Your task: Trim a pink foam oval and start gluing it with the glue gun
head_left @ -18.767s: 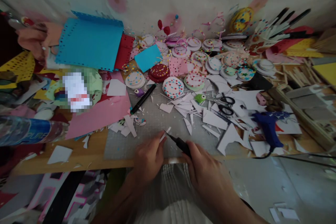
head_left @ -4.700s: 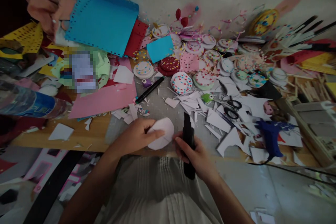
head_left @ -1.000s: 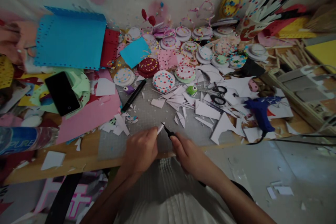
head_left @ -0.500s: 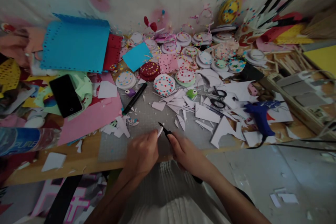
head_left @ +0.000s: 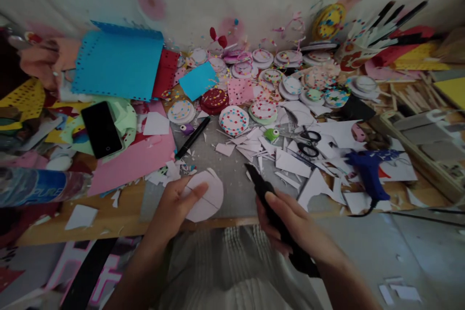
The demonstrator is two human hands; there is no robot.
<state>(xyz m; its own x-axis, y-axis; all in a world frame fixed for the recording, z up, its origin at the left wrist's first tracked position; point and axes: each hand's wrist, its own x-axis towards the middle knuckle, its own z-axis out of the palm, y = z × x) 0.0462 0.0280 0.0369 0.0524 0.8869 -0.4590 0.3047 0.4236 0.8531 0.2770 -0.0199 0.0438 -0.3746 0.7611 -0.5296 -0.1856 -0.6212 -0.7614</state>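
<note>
Between the thumb and fingers of my left hand (head_left: 178,203) is a white foam-like disc (head_left: 210,198), roughly round, with a dark line across its face. My right hand (head_left: 290,223) grips a black utility knife (head_left: 272,203), its blade pointing up and away to the left. The two hands are apart, above the front edge of the grey cutting mat (head_left: 232,174). White offcuts (head_left: 250,143) lie scattered on the mat beyond them. A black pen (head_left: 192,138) rests past my left hand.
Decorated round discs (head_left: 234,120) crowd the back. Black-handled scissors (head_left: 309,143) and a blue glue gun (head_left: 366,169) lie to the right, near a power strip (head_left: 410,145). On the left are a phone (head_left: 101,130), a water bottle (head_left: 39,186) and blue sheets (head_left: 119,65).
My hands have moved apart. The disc, seen edge-on before, now shows its flat face in my left hand. The knife has moved right, away from it, and the view has shifted slightly.
</note>
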